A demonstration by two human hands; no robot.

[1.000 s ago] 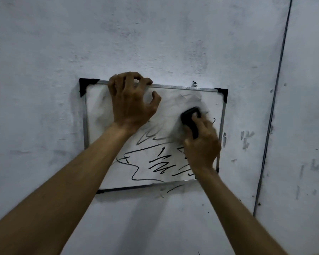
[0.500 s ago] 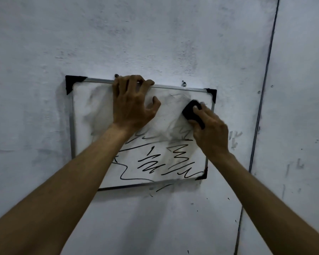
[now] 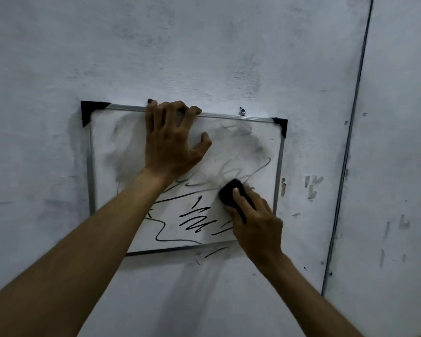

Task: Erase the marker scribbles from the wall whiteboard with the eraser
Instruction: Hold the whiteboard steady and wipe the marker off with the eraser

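Your right hand [image 3: 258, 222] clasps the light, soft eraser [image 3: 230, 194] by its sides; your left hand [image 3: 173, 144] hooks the whiteboard [image 3: 253, 147] top edge, steadying it.

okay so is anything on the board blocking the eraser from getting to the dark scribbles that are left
Nothing visible does. The eraser, held in the right hand, sits on the whiteboard just above the dark scribbles. The left hand grips the top edge, away from them.
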